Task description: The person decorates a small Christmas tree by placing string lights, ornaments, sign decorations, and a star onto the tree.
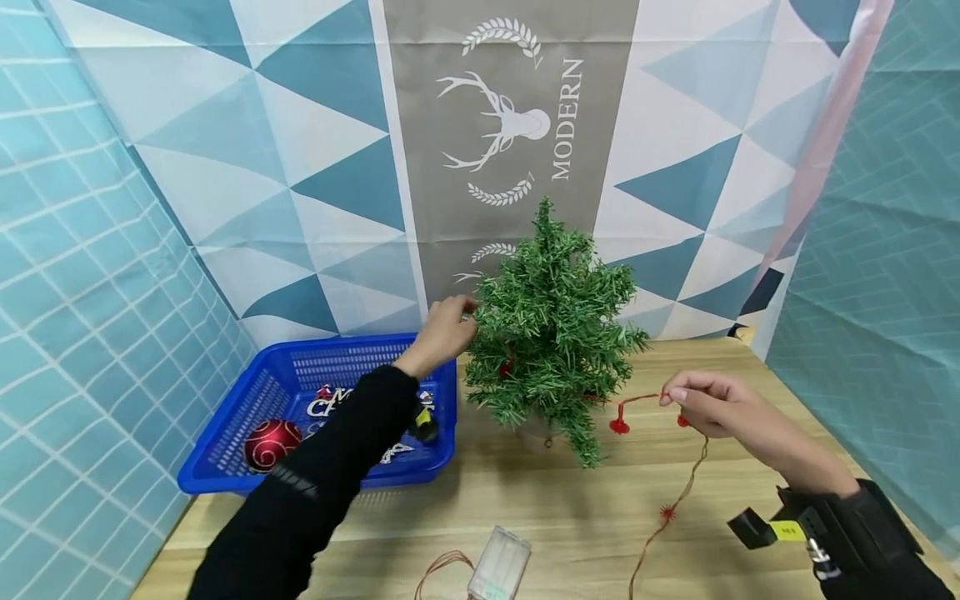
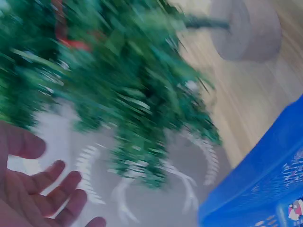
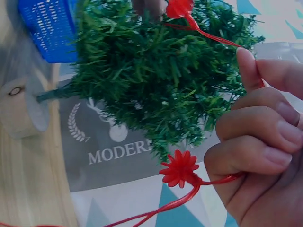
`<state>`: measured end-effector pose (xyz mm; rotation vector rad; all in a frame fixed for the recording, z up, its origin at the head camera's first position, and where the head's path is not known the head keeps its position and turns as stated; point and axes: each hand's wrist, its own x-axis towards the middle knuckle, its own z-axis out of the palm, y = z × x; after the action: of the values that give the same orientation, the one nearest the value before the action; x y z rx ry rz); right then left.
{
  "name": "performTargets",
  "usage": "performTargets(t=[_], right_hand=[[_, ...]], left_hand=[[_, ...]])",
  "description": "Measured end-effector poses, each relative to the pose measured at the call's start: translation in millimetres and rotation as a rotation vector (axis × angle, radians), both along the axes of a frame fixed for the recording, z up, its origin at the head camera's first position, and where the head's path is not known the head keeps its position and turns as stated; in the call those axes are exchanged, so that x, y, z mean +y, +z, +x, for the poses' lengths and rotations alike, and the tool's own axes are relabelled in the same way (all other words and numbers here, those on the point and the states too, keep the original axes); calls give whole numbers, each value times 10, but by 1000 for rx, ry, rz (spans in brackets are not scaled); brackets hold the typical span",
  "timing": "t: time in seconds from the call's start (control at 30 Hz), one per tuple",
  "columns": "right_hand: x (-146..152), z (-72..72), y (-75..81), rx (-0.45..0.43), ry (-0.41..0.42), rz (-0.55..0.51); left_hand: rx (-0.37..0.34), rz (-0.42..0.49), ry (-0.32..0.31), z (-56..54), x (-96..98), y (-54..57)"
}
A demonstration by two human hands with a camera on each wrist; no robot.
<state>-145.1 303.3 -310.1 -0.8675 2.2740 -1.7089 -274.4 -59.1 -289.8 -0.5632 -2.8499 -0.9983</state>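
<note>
A small green artificial Christmas tree (image 1: 555,317) stands on a round pale base (image 2: 255,33). At the tree's left side is my left hand (image 1: 444,332); the left wrist view shows its fingers loosely spread beside the branches, with nothing held. My right hand (image 1: 723,408) is out to the right of the tree, pinching a red light string (image 3: 215,39) between thumb and forefinger, the other fingers curled. From this pinch the string runs left into the lower branches and also hangs down toward the table's front. A red flower-shaped light (image 3: 180,169) dangles below the right hand.
Left of the tree, a blue plastic basket (image 1: 315,482) holds a red swirled ball (image 1: 272,444) and white lettered ornaments. A clear battery box (image 1: 501,565) with thin red wires lies at the table's (image 1: 577,533) front. Patterned cloth (image 1: 330,167) hangs close behind.
</note>
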Motion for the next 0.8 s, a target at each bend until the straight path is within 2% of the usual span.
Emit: performTargets(t=[0.1, 0.2, 0.23, 0.33, 0.47, 0.53, 0.67, 0.8], right_hand=[[-28, -38, 41, 50, -9, -45], [-55, -117, 94, 42, -61, -55], [-62, -153, 109, 30, -82, -48], [-81, -270, 145, -3, -128, -18], [-128, -381, 177, -32, -194, 45], [-163, -408, 177, -45, -240, 75], [-227, -418, 155, -43, -316, 100], [-244, -376, 130, -10, -374, 28]], left_hand=[[23, 9, -83, 326, -88, 116], [17, 13, -153, 595, -67, 180], [13, 18, -165, 667, -29, 187], [74, -27, -157, 830, 161, 179], [188, -131, -91, 930, 433, 129], [199, -141, -77, 946, 531, 105], [161, -87, -119, 947, 613, 95], [140, -17, -184, 926, 567, 95]])
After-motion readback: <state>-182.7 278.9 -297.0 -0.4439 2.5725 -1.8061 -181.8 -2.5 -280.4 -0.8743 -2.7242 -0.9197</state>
